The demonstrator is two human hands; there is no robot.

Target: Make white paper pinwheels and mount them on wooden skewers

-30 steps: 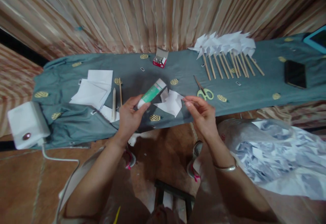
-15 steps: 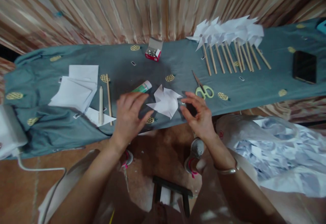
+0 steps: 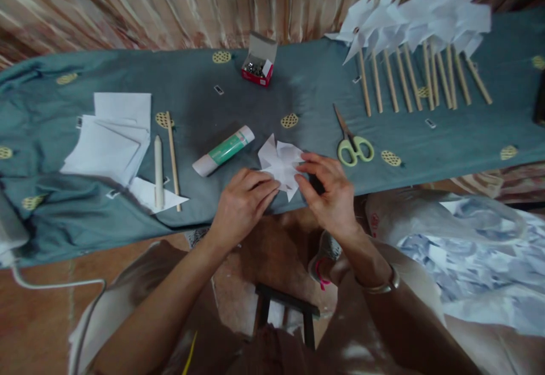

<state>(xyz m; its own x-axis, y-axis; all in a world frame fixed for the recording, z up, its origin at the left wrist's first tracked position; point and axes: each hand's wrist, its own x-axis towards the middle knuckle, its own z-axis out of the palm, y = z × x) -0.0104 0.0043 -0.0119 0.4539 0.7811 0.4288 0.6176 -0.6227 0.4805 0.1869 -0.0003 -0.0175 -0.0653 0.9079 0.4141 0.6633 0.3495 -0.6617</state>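
A white folded paper pinwheel [image 3: 280, 162] lies near the front edge of the cloth-covered table. My left hand [image 3: 246, 201] pinches its lower left point, fingers pressed together. On the opposite side, the thumb and fingertips of my right hand [image 3: 327, 190] close on its right edge. Behind my left hand lies a glue stick [image 3: 225, 150] with a green label. Scissors [image 3: 353, 142] with light green handles rest to the right, beyond my right hand.
Finished pinwheels on wooden sticks [image 3: 417, 23] lie in a row at the back right. An open red box of shiny pins [image 3: 258, 68] stands at the back. Paper sheets [image 3: 106, 142], a pale pointed stick [image 3: 159, 170] and a thin wooden stick [image 3: 173, 159] lie left. Right, a bag holds paper pieces [image 3: 464, 261].
Both hands have come in from beside the pinwheel and now hold its edges. The glue stick, partly covered by my left hand before, shows fully. The view has shifted closer.
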